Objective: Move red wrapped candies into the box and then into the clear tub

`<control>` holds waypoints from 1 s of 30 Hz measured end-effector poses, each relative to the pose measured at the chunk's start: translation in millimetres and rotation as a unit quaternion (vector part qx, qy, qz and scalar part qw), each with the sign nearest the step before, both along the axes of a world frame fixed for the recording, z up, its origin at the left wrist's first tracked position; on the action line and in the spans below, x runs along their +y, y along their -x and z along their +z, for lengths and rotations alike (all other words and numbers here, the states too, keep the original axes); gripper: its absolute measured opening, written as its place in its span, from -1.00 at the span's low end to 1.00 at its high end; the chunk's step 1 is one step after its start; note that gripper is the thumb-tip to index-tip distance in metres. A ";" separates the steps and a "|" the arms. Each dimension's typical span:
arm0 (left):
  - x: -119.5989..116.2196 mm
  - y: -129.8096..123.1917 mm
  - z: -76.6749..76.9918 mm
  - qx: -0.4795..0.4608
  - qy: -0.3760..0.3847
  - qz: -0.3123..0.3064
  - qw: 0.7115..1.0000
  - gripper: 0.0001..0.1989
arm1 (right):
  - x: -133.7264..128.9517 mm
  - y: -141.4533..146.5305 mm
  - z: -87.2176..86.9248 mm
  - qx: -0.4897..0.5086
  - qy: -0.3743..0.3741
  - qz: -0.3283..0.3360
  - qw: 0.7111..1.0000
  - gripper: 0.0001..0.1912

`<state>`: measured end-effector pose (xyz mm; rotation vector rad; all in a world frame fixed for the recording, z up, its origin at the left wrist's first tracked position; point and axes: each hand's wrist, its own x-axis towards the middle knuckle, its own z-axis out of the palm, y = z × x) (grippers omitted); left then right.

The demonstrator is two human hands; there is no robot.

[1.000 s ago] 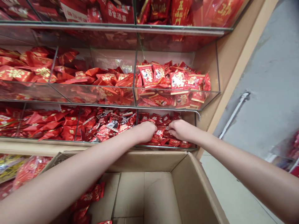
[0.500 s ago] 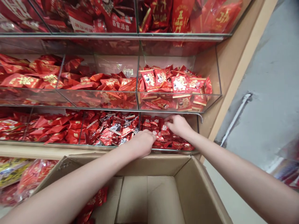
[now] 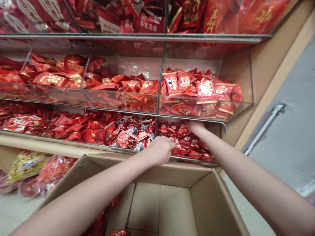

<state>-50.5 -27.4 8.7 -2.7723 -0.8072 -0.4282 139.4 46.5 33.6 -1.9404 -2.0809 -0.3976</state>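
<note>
Small red candy packets [image 3: 188,142] with silver and white print fill the lower right bin of a display shelf. At that bin's front edge, my left hand [image 3: 161,150] has its fingers curled over the packets; what they hold, if anything, is hidden. My right hand [image 3: 195,126] reaches farther back into the same bin, under the shelf above, and its fingers are out of sight. Below both arms stands an open cardboard box [image 3: 172,172], pushed up against the shelf. A few red packets [image 3: 118,232] lie inside it on the left.
Clear dividers separate bins of other red packets [image 3: 136,131] to the left. Above sits a bin of red and gold packets [image 3: 204,88] behind a clear front panel [image 3: 236,109]. Bagged sweets [image 3: 55,170] rest under the shelf at left. A grey wall [image 3: 292,131] is at right.
My right hand has gone deeper into the bin, so its fingers are now hidden. My left hand stays at the front edge. The camera view has shifted, moving the shelves rightward in the picture.
</note>
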 end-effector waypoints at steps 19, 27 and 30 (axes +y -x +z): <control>3.3 1.6 -4.4 -0.042 0.009 -0.020 0.999 -0.72 | -31.2 -5.0 -4.0 0.010 0.006 0.056 0.998 -0.72; 3.4 1.2 -5.6 -0.047 0.010 -0.018 0.999 -0.75 | -75.0 -22.4 -5.6 -0.058 0.016 0.191 0.980 -0.82; 2.6 1.2 -5.5 -0.046 0.007 -0.016 0.999 -0.75 | -77.4 -16.9 -12.1 -0.100 0.028 0.206 0.973 -0.84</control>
